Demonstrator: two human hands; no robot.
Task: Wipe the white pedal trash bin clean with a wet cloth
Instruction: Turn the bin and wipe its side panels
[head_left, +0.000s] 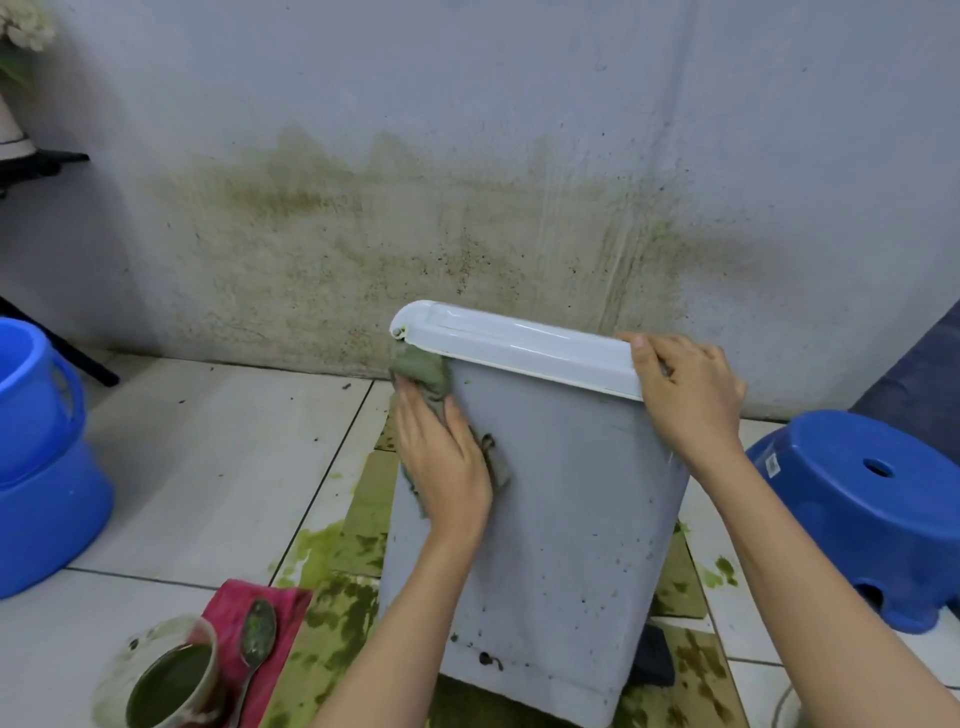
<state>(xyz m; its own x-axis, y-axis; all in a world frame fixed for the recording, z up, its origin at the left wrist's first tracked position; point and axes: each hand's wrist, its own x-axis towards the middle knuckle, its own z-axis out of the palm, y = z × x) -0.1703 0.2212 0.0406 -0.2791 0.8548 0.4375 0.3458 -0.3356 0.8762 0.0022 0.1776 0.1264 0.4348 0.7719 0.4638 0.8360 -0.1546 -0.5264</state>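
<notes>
The white pedal trash bin (561, 519) stands in front of me on the tiled floor, tilted a little, its lid closed. Dark specks dot its near side. A green-stained wet cloth (423, 371) lies against the bin's upper left corner, just under the lid. My left hand (441, 462) presses the cloth flat against the bin with straight fingers. My right hand (685, 389) grips the right end of the lid (519, 340), fingers curled over its edge. The black pedal (655, 657) shows at the bin's lower right.
Green sludge is smeared on the floor (358, 519) around the bin and on the wall (415, 228) behind it. A cup of green liquid (174, 675) and a spoon (255, 636) sit on a red cloth (244, 613) at bottom left. Blue buckets (41, 457) stand left, a blue stool (862, 509) right.
</notes>
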